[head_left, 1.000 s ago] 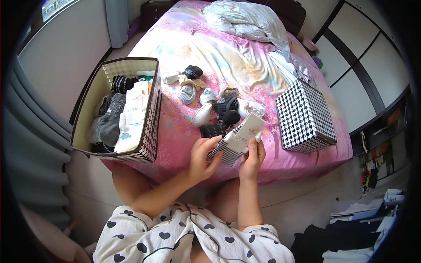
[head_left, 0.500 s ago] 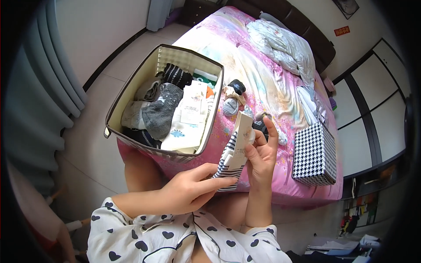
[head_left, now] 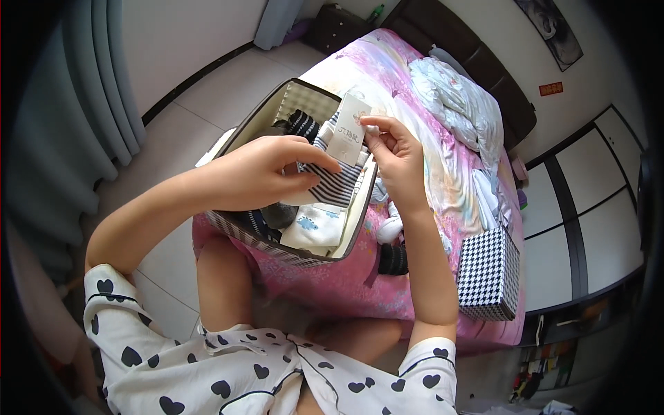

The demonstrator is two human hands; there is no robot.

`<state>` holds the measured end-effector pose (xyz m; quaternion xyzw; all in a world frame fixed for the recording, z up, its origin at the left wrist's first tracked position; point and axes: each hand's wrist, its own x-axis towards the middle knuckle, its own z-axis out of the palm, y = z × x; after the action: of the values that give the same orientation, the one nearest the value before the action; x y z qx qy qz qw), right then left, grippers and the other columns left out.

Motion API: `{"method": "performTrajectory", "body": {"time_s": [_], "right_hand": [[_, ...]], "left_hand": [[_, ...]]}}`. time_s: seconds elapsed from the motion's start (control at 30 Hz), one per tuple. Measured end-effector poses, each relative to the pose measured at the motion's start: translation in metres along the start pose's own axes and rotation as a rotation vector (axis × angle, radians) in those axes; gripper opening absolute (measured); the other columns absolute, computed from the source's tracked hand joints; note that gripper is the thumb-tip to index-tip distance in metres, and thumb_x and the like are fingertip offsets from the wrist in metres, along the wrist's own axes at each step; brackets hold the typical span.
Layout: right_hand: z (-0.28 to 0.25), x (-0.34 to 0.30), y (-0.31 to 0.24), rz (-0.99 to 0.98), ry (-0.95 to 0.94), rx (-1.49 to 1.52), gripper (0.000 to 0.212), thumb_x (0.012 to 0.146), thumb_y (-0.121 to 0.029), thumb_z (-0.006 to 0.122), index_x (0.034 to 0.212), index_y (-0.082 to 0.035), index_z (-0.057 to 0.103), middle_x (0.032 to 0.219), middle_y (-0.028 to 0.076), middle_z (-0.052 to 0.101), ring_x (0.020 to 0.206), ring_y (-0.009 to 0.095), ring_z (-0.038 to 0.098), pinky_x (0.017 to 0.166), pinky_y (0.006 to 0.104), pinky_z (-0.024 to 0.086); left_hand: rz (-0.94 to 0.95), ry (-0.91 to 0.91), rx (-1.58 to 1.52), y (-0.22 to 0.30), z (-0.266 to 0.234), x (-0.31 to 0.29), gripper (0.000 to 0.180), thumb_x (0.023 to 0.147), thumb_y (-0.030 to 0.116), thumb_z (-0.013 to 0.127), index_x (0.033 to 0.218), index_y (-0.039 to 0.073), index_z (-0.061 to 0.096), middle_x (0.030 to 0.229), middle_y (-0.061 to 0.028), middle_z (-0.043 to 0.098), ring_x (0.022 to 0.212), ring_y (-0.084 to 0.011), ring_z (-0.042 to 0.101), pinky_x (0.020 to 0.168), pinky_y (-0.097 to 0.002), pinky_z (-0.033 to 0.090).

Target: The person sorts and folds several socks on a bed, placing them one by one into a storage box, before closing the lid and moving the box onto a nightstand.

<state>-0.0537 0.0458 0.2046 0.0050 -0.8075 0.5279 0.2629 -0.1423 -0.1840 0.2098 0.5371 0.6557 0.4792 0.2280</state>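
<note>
A pair of navy-and-white striped socks with a white card label is over the right side of a fabric storage box. My right hand pinches the socks' upper edge beside the label. My left hand has its thumb and forefinger apart, against the striped fabric; its other fingers are partly hidden. Beneath the striped pair lie white socks with a blue print. Dark grey socks and black patterned socks show around my left hand inside the box.
The box stands on the near corner of a bed with a pink patterned sheet. Black rolled socks and white ones lie beside it. A houndstooth box stands at the right edge, and a crumpled quilt lies farther back.
Both hands have moved forward, bringing the striped socks from in front of the box to over its right side. My left thumb and forefinger have spread apart.
</note>
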Motion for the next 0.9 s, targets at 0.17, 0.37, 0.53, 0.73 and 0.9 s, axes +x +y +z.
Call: {"method": "performTrajectory", "body": {"time_s": [0.17,0.37,0.53,0.73,0.9], "right_hand": [[-0.002,0.009,0.007,0.006,-0.048,-0.45,0.016,0.091,-0.001,0.06,0.102,-0.005,0.07,0.089,0.01,0.066,0.076,0.017,0.063,0.07,0.0298,0.05],[-0.019,0.013,0.022,-0.152,-0.102,-0.856,0.012,0.082,-0.002,0.062,0.09,-0.005,0.07,0.093,0.013,0.064,0.095,0.032,0.059,0.086,0.042,0.046],[-0.014,0.012,0.015,-0.284,-0.153,-0.958,0.009,0.083,-0.006,0.062,0.088,-0.004,0.069,0.106,0.012,0.064,0.101,0.03,0.06,0.092,0.0439,0.042],[-0.008,0.004,0.003,0.004,-0.389,-0.974,0.017,0.083,-0.019,0.065,0.095,-0.007,0.07,0.101,0.01,0.069,0.094,0.03,0.066,0.091,0.0414,0.045],[-0.008,0.006,0.002,0.047,-0.493,-1.133,0.024,0.082,-0.017,0.067,0.104,-0.007,0.07,0.103,0.012,0.068,0.095,0.032,0.064,0.086,0.0409,0.05]], "left_hand": [[-0.011,-0.198,0.137,-0.015,-0.002,0.029,0.039,0.09,0.003,0.056,0.128,0.004,0.063,0.118,-0.0165,0.066,0.11,-0.0278,0.062,0.097,-0.0375,0.047],[-0.097,-0.336,0.403,-0.01,0.011,0.047,0.04,0.087,0.012,0.059,0.126,0.006,0.062,0.107,-0.0197,0.063,0.101,-0.0329,0.063,0.091,-0.0412,0.049],[0.336,-0.086,0.89,-0.023,0.034,0.043,0.037,0.085,0.021,0.065,0.122,0.014,0.066,0.121,-0.0124,0.055,0.117,-0.0274,0.053,0.097,-0.0408,0.045],[0.342,-0.412,1.017,-0.036,0.035,0.046,0.046,0.097,0.028,0.055,0.141,0.016,0.052,0.149,-0.0109,0.045,0.137,-0.0286,0.041,0.106,-0.0442,0.041],[0.404,-0.388,0.945,-0.052,0.042,0.049,0.045,0.096,0.026,0.056,0.14,0.015,0.053,0.146,-0.0114,0.048,0.137,-0.0295,0.042,0.106,-0.0444,0.041]]}}
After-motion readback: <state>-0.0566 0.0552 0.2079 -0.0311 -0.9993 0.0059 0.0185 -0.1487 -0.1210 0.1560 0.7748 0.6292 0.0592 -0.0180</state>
